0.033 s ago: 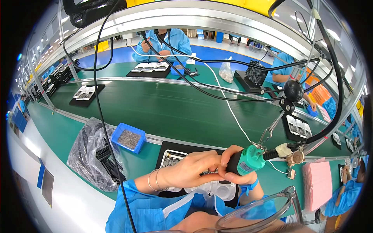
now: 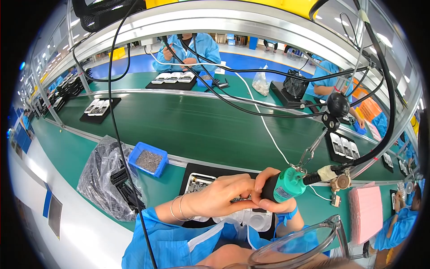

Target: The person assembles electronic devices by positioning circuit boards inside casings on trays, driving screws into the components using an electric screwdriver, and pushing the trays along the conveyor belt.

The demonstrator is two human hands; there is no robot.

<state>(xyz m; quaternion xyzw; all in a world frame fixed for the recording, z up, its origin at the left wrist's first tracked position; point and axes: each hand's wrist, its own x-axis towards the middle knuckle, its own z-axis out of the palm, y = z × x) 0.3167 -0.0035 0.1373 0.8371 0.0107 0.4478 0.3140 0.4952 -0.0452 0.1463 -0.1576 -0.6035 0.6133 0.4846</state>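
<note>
As we look down over the green workbench (image 2: pixel 177 177), our right hand (image 2: pixel 277 206) is clamped on the black front end of a green and black tool (image 2: pixel 289 184), its index finger above and its thumb below. We have this tool right of the middle of our view, tilted over a black mat (image 2: pixel 215 170), with its tip hidden behind our fingers. Our left hand (image 2: pixel 224 193) reaches across to the same spot, its fingers drawn together just beside the tool's front end; whether they pinch some small part, we cannot tell. Two thin bracelets (image 2: pixel 178 209) circle our left wrist, and a blue band (image 2: pixel 286 217) circles our right.

Beneath our hands we see a white case (image 2: pixel 199 180) with small parts inside and, nearer to us, white pieces with round hollows (image 2: pixel 259 221), partly covered by our hands and sleeves. A metal clip (image 2: pixel 312 150) stands above the tool's rear, where a thick black hose (image 2: pixel 329 172) also joins it. To our left are a blue bin (image 2: pixel 163 165) of small grey parts and a clear plastic bag (image 2: pixel 101 175) with black strips; to our right stands a pink stack (image 2: pixel 366 210).
</note>
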